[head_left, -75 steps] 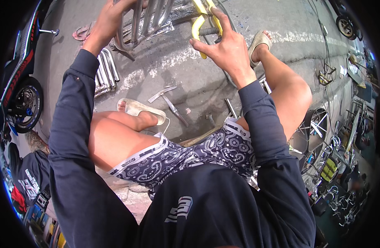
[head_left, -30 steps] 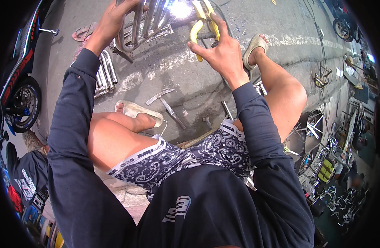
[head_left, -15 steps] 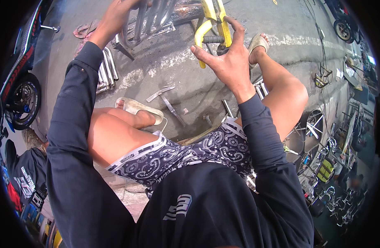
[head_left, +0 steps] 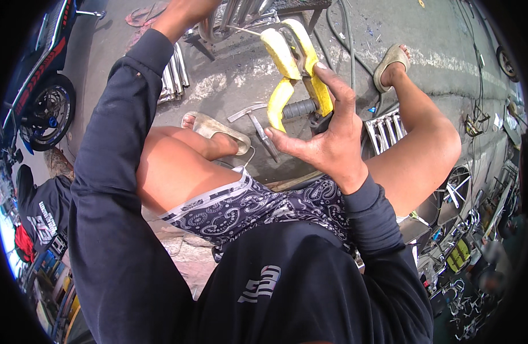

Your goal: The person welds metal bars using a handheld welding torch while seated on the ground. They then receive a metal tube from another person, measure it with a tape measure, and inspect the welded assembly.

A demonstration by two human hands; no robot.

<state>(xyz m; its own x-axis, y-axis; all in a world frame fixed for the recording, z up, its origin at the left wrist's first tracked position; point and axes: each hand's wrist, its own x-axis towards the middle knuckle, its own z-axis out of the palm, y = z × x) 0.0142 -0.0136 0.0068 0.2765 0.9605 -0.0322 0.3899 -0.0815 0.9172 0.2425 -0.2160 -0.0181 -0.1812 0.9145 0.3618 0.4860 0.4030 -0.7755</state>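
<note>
Inspector: Left hand [head_left: 190, 10], location and finger state?

Technician: Upper edge of the view, beside bent metal tubes [head_left: 235, 14]. The fingers run out of view; whether they grip the tubes cannot be determined.

Inspector: Right hand [head_left: 330, 132]?

Technician: Near the centre of the view, clamped on a yellow-covered electrode holder [head_left: 291, 67]. Thumb and index finger stand apart, on opposite sides of the tool. The thumb is at the lower end of the left arm; the index finger lies along the right arm. The remaining fingers are largely hidden.

Inspector: Orientation of the holder?

Technician: Raised above the concrete floor [head_left: 436, 34], its 2 jaws pointing away from the wearer. A grey ribbed cylinder [head_left: 299, 109] spans the 2 arms. A thin rod [head_left: 244, 30] extends leftward from the left jaw tip toward the tubes; contact cannot be confirmed.

Inspector: Surrounding items?

Technician: Chipping hammer [head_left: 256, 123]: on the floor, between the left slide sandal [head_left: 205, 125] and the right slide sandal [head_left: 393, 57]. Straight tube bundle [head_left: 173, 74]: on the floor, beside the left sleeve. Grey cable [head_left: 351, 51]: on the floor, beyond the right hand. Motorcycle [head_left: 43, 63]: far left.
</note>
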